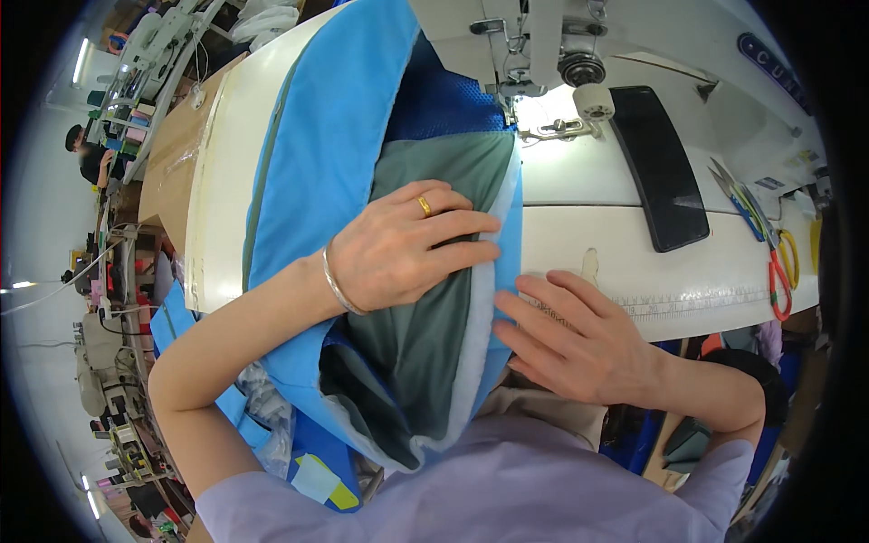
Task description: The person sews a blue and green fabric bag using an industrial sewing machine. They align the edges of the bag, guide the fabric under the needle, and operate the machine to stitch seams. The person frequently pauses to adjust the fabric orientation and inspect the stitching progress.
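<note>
A garment-like piece of light blue cloth [312, 145] with grey-green fabric [444, 167] and dark blue mesh [444, 101] lies on the sewing machine bed. Its far end reaches the presser foot [510, 113], under the lamp light; the needle is too small to make out. My left hand [403, 244] lies on the grey-green fabric, fingers stretched toward a pale edge strip [480, 312]. Close by on the right, the fingertips of my right hand [579, 339] touch the blue margin, fingers spread. The near end of the cloth hangs in folds over my lap.
Right of the needle area lies a black phone [661, 167]. Beyond it are scissors [774, 244] with red and yellow handles, near a ruler strip [688, 303] on the table edge. Cardboard [176, 163] borders the left side. Another person [89, 158] sits far left among machines.
</note>
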Available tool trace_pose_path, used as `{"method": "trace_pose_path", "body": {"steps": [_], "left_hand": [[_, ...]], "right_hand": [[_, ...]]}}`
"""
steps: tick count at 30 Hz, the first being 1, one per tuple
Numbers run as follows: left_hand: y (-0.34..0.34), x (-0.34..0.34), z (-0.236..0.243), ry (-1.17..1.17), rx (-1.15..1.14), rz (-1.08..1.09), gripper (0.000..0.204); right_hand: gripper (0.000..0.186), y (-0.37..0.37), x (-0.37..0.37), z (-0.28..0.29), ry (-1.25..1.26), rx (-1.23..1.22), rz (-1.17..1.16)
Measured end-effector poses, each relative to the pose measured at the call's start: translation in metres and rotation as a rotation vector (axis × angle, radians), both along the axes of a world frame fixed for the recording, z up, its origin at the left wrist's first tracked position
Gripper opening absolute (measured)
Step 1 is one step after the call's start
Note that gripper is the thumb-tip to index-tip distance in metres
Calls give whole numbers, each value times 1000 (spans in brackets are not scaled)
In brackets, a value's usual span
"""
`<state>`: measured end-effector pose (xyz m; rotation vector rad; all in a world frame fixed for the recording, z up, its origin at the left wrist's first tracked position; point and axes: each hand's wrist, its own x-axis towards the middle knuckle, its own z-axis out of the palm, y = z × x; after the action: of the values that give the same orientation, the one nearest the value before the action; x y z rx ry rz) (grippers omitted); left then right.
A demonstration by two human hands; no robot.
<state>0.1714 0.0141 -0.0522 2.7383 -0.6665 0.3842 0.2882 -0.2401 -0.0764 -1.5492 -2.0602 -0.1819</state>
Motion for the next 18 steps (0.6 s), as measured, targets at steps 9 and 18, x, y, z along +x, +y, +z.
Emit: {"method": "trace_pose_path", "body": {"steps": [9, 18], "left_hand": [[-4, -1, 0, -14, -7, 7, 35], [-25, -5, 24, 183, -33, 280, 33]], "right_hand": [[27, -5, 17, 1, -13, -33, 38], [24, 60, 65, 2, 195, 19, -43]]}}
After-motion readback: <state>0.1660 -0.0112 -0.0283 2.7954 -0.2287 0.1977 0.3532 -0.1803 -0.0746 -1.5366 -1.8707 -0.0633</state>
